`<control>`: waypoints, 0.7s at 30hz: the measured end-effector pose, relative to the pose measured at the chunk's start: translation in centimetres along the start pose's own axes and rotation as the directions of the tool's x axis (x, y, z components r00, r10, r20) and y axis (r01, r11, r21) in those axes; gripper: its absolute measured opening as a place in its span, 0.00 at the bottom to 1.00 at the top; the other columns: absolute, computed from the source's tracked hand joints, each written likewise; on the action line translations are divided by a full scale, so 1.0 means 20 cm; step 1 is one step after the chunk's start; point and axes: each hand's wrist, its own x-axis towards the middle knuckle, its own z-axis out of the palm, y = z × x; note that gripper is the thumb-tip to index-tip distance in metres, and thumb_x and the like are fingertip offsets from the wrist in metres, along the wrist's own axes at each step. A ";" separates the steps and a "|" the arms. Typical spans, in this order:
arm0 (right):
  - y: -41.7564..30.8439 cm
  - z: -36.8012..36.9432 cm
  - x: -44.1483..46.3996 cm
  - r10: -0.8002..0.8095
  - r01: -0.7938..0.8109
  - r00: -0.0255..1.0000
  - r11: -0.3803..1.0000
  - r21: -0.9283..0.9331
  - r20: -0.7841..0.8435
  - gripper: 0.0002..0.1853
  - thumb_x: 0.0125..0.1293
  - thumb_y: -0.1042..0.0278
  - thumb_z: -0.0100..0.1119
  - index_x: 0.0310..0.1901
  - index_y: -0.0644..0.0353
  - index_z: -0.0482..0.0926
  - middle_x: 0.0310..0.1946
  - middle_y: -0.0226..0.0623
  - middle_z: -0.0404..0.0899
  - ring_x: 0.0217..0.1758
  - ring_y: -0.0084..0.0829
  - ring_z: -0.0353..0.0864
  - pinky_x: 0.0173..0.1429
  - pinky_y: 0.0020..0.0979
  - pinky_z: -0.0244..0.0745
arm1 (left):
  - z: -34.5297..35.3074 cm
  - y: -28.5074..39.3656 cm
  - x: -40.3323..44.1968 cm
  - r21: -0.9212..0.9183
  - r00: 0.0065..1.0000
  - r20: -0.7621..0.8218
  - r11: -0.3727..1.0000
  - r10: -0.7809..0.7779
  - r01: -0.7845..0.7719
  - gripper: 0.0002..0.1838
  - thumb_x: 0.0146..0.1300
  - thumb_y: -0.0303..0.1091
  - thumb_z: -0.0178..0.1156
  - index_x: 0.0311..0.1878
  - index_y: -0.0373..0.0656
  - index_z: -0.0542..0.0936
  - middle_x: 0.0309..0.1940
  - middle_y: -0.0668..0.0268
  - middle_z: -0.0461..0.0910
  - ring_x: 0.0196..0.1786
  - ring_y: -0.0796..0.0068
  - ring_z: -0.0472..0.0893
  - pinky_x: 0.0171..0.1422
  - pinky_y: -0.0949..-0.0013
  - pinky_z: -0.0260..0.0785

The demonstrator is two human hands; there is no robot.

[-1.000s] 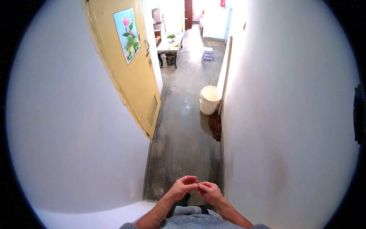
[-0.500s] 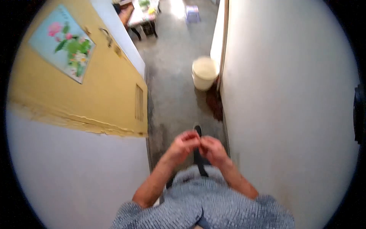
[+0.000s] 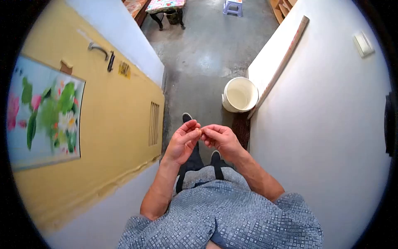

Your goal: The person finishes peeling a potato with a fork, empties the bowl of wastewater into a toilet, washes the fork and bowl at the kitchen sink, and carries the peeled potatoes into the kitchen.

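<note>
In front of my waist, my left hand (image 3: 182, 143) and my right hand (image 3: 223, 141) meet at the fingertips. On the left, thumb and index finger pinch together while the other fingers curl loosely. My right thumb and index finger also press together, touching the left fingertips. Whatever lies in the pinch, if anything, is too small to make out. Beneath the hands are my dark trousers and a dark shoe (image 3: 187, 117) on the grey floor.
A white bucket (image 3: 240, 94) stands ahead at the right wall, with a brown mat (image 3: 241, 130) nearer. A yellow door (image 3: 120, 108) with a flower poster (image 3: 49, 112) is on the left. Farther off are a purple stool (image 3: 233, 7) and a table (image 3: 166, 5).
I have moved forward along the passage, so the door and bucket appear closer. My hands have risen slightly in view and still meet at the fingertips.
</note>
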 end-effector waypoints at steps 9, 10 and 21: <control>-0.58 0.04 0.80 -0.044 0.031 0.952 0.998 -0.045 -0.304 0.13 0.73 0.61 0.57 0.51 0.61 0.80 0.36 0.30 0.81 0.33 0.19 0.77 0.37 0.22 0.72 | -0.28 0.73 1.08 0.748 0.886 -0.181 0.645 0.427 -0.158 0.23 0.53 0.20 0.64 0.55 0.40 0.78 0.46 0.66 0.77 0.51 0.75 0.75 0.59 0.69 0.70; -0.63 0.01 0.87 -0.058 0.053 0.936 0.998 -0.024 -0.346 0.13 0.73 0.61 0.58 0.50 0.61 0.80 0.36 0.30 0.82 0.33 0.18 0.78 0.36 0.22 0.72 | -0.37 0.79 1.20 0.833 0.865 -0.241 0.551 0.441 -0.048 0.25 0.52 0.19 0.62 0.57 0.40 0.77 0.48 0.66 0.77 0.51 0.74 0.74 0.59 0.68 0.70; -1.31 -0.43 1.76 -0.143 0.174 0.847 0.985 0.012 -0.512 0.15 0.72 0.55 0.58 0.36 0.60 0.81 0.29 0.30 0.82 0.29 0.19 0.77 0.33 0.22 0.72 | -0.71 1.30 2.21 0.894 0.807 -0.378 0.407 0.453 0.190 0.29 0.51 0.22 0.61 0.61 0.40 0.75 0.55 0.57 0.77 0.61 0.66 0.74 0.63 0.65 0.68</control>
